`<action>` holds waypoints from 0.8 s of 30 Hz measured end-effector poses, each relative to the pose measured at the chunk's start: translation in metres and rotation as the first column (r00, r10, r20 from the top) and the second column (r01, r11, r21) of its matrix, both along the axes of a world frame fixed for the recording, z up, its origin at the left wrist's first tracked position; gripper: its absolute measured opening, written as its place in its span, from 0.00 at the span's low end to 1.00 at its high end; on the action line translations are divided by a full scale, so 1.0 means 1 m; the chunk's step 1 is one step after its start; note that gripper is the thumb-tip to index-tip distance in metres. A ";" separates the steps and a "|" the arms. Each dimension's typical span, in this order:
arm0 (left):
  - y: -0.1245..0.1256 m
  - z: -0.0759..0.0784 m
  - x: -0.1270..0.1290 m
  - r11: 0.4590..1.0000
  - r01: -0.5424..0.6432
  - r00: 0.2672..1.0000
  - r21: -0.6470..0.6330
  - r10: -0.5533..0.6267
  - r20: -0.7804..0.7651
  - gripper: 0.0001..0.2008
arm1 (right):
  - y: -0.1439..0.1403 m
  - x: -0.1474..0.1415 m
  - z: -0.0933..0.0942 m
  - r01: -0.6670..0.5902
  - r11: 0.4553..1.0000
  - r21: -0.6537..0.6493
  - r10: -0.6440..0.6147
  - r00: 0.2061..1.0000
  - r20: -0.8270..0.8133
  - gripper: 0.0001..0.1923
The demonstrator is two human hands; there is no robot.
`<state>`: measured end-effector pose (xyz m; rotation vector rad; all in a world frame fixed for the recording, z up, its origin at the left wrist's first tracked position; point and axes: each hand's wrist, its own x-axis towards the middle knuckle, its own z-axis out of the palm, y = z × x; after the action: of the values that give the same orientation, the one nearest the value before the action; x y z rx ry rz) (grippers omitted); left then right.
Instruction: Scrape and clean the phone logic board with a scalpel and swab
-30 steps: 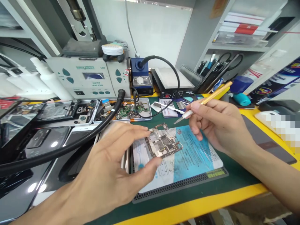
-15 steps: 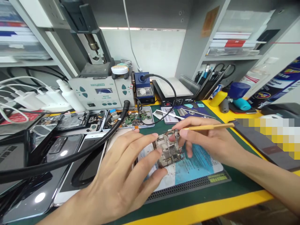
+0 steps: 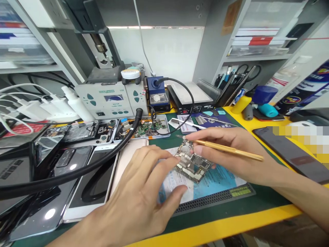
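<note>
Green mat (image 3: 218, 209): my right hand (image 3: 239, 164) pinches knife (image 3: 231, 148) and circuit board (image 3: 191, 167); my left hand (image 3: 144, 192), half-open, touches the board; blade (image 3: 180, 137) best kept clear.

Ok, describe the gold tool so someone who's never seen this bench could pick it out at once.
Find the green mat, then the blue-and-white pad on it. Above the pad, the right hand holds a gold tool like a pen, its handle end pointing right. The white stick lying beyond is slim too, but only this one is gold and in a hand.
</note>
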<state>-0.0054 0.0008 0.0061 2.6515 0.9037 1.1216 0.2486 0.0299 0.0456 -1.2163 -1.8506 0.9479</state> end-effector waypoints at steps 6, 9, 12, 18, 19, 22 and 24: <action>0.001 0.006 0.001 0.999 -0.036 0.987 0.026 0.032 0.156 0.12 | -0.012 0.000 0.014 0.041 0.891 0.451 -0.127 0.979 0.160 0.09; 0.002 0.006 0.001 0.995 -0.075 0.985 0.060 0.064 0.163 0.10 | -0.014 -0.003 0.012 -0.146 0.792 0.593 -0.021 0.964 0.265 0.14; 0.002 0.004 0.001 0.997 -0.062 0.989 0.051 0.054 0.141 0.10 | -0.015 -0.004 0.008 -0.312 0.737 0.599 0.125 0.935 0.332 0.17; 0.002 0.002 0.000 0.999 -0.045 0.994 0.018 0.043 0.105 0.11 | -0.014 -0.004 0.005 -0.270 0.697 0.664 0.026 0.935 0.353 0.17; 0.002 0.002 0.000 0.999 -0.042 0.994 0.018 0.040 0.104 0.11 | -0.013 -0.004 0.004 -0.297 0.684 0.666 0.043 0.928 0.370 0.18; 0.003 0.001 0.000 0.999 -0.030 0.995 0.018 0.028 0.093 0.11 | -0.010 -0.003 0.000 -0.336 0.665 0.667 0.077 0.919 0.386 0.18; 0.003 0.000 0.000 1.000 -0.011 0.997 0.013 0.010 0.081 0.10 | -0.009 -0.002 -0.001 -0.304 0.674 0.674 0.050 0.928 0.368 0.17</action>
<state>-0.0052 0.0034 0.0065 2.5933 0.8993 1.2319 0.2462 0.0212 0.0444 -0.7058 -2.3100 0.0227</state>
